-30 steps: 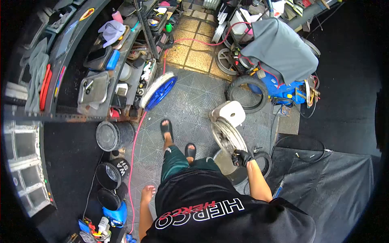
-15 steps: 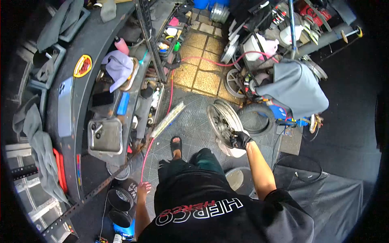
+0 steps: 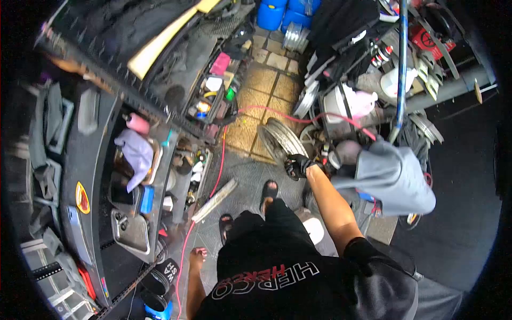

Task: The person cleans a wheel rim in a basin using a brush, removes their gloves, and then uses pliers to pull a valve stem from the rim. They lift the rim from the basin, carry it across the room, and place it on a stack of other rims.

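A silver wheel rim (image 3: 290, 137) is tilted above the floor ahead of me, and my right hand (image 3: 298, 166), in a black glove, is closed on its near edge. My left hand (image 3: 198, 257) is bare and hangs low beside my body, its fingers curled; whether anything is inside them is hard to make out. A pink hose (image 3: 181, 266) runs along the floor just left of that hand. Between my feet and the left bench lies a long pale bar (image 3: 215, 201).
Left, a bench holds a metal tray (image 3: 130, 231), a lilac cloth (image 3: 136, 154) and a pink bottle (image 3: 138, 123). A grey cloth (image 3: 392, 176) drapes over equipment at right. Blue barrels (image 3: 271, 15) stand at the far end of the tiled path (image 3: 266, 96). A blue pole (image 3: 401, 69) rises at right.
The rim has moved forward with my right hand, off the dark mat toward the tiles. My body and view have shifted forward. Both sandalled feet now show.
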### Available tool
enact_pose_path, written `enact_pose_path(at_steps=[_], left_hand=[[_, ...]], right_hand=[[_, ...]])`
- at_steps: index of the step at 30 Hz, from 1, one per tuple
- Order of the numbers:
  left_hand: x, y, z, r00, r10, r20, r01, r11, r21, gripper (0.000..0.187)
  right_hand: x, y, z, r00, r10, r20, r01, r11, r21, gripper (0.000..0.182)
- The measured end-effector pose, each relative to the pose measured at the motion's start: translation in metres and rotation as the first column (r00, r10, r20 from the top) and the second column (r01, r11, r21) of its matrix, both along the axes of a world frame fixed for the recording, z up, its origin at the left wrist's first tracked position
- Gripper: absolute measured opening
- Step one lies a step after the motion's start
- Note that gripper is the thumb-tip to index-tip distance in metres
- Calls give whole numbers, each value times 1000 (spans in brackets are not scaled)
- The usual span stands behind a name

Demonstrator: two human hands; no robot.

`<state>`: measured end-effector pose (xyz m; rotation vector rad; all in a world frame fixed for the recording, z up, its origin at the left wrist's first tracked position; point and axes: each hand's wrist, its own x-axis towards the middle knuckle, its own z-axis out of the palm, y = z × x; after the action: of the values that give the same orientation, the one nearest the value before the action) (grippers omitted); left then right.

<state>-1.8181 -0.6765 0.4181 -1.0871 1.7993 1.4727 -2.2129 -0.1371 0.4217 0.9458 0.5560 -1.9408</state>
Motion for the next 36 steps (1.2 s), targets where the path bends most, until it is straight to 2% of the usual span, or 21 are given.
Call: enact_pose_path(at_steps=[1,2,3,4,6,8,10,11,12,18,20,23,25,26,27,29,30,31,33,34,36], left_hand=[[-8,0,-13,932,318,173,-361,796,486,24],[-24,42,12,993,25,-112,-13,995,104,24],[-31,55,-2,986,-99,-131,94,995,-44,25],[-43,74,4,995,-46,-83,40,997,-70,24],[-63,106,20,869,-365,-333,227,894,-387,20],[-60,118,-18,953,-209,-219,150,954,-259,16],[-100,132,21,948,-235,-214,230,972,-49,15],[-131,144,63,999,47,-23,-41,978,202,16],[-158,153,83,996,63,58,-75,967,245,16],[-350,161,104,977,-180,113,153,965,212,29],[-420,156,103,961,-255,107,230,952,204,35],[-522,148,94,920,-383,83,364,913,182,45],[-585,150,84,916,-402,10,393,901,184,52],[-611,152,59,958,-278,-72,288,928,239,42],[-637,164,60,910,-330,-250,377,910,174,56],[-686,173,19,794,-494,-355,529,848,3,41],[-712,185,15,788,-522,-328,539,841,-43,34],[-739,208,15,784,-544,-299,545,834,-89,28],[-795,257,52,796,-446,-409,465,883,-57,24],[-817,272,53,800,-402,-446,442,897,-16,24],[-852,309,66,758,-513,-404,440,858,-264,21]], right_hand=[[-34,4,-5,1000,2,10,-1,999,-43,32],[-66,8,-15,1000,5,25,-3,996,-88,32],[-97,10,-21,999,17,37,-12,992,-128,32],[-124,13,-25,999,27,45,-20,987,-158,32],[-174,21,-31,997,46,62,-32,977,-209,32],[-223,31,-42,995,54,78,-33,969,-244,32],[-274,41,-55,994,63,91,-36,961,-274,32],[-301,45,-60,994,65,91,-36,957,-287,32],[-327,50,-65,993,67,92,-37,954,-299,32],[-487,91,-114,993,4,115,40,925,-379,32],[-520,122,-159,990,-32,135,89,894,-440,32],[-525,182,-238,990,-106,98,144,732,-666,33],[-570,182,-140,977,-47,206,126,914,-386,35],[-594,176,-70,965,-24,262,87,968,-234,38],[-616,180,-76,966,-77,248,158,933,-323,37],[-657,195,-111,955,-180,237,279,819,-501,36],[-684,194,-90,923,-299,240,322,945,-60,39],[-702,199,-76,957,-263,119,279,951,-137,39],[-740,207,-53,972,-189,-139,146,951,-271,38],[-778,205,-77,997,51,-61,-58,991,-119,44],[-828,224,-101,990,16,138,29,948,-317,44]])
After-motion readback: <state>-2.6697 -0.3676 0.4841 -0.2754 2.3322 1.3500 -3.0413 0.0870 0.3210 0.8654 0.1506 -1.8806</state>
